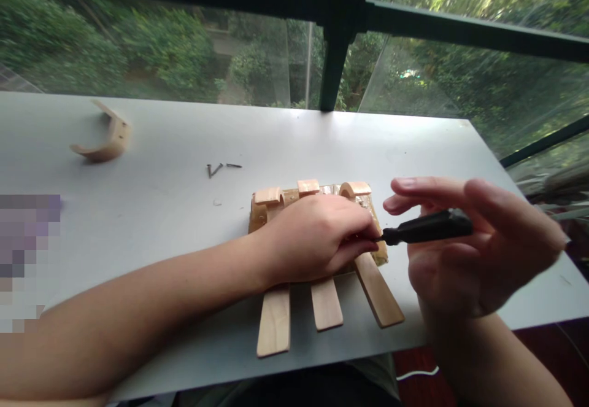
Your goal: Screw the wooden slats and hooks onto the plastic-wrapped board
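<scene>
A black-handled screwdriver (pixel 430 227) lies level, its handle towards my right hand and its shaft running left to my left hand. My left hand (pixel 322 229) pinches around the shaft's front end; the tip is hidden by the fingers. My right hand (pixel 478 235) is open around the handle, fingers stretched and apart; whether it touches the handle I cannot tell. Under my left hand sits a block wrapped in brown tape (pixel 383 252). Across it lie three curved wooden pieces, a left one (pixel 275 324), a middle one (pixel 326 306) and a right one (pixel 380 293), their flat ends towards me.
Several loose screws (pixel 223 168) lie on the white table (pixel 175 210) beyond the block. Another curved wooden piece (pixel 113 140) with holes stands at the back left. A dark window frame (pixel 338 38) borders the table's far edge. At the left, a patch is blurred out.
</scene>
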Tool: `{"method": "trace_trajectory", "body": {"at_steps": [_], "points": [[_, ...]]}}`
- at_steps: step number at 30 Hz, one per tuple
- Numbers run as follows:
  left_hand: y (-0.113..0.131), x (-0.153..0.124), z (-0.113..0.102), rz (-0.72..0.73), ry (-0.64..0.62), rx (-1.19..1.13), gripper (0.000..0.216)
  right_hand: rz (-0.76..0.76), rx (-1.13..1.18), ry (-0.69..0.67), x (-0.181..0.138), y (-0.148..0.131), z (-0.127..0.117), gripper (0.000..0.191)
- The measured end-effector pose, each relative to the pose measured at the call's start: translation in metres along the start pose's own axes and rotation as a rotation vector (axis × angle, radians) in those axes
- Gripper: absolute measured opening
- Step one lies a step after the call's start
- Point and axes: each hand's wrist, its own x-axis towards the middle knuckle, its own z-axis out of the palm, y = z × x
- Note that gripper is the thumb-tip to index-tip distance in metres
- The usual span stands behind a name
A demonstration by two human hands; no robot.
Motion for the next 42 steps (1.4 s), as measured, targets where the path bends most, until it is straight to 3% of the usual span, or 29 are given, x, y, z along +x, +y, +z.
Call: {"method": "trace_trajectory", "body": {"at_steps": [7,12,18,28,34,42], "points": [[-0.002,0.000,0.002,0.038,-0.041,0.022,0.017,-0.046,0.058,-0.017,-0.002,0.004,0.001,0.043],[-0.001,0.000,0.001,0.046,-0.081,0.060,0.017,0.055,0.052,0.032,0.003,0.002,-0.001,0.058],[-0.001,0.001,0.000,-0.016,-0.099,0.004,0.012,0.033,0.165,-0.103,0.009,-0.002,-0.003,0.054],[-0.001,0.001,0.000,-0.087,-0.121,-0.040,0.014,0.020,0.103,-0.045,0.005,-0.001,0.001,0.050],[-0.002,0.001,0.002,-0.075,-0.088,-0.039,0.009,0.089,0.166,-0.021,0.000,-0.008,0.005,0.031],[-0.001,0.002,0.001,-0.078,-0.083,-0.022,0.009,0.164,0.194,-0.044,-0.002,-0.013,0.004,0.040]]}}
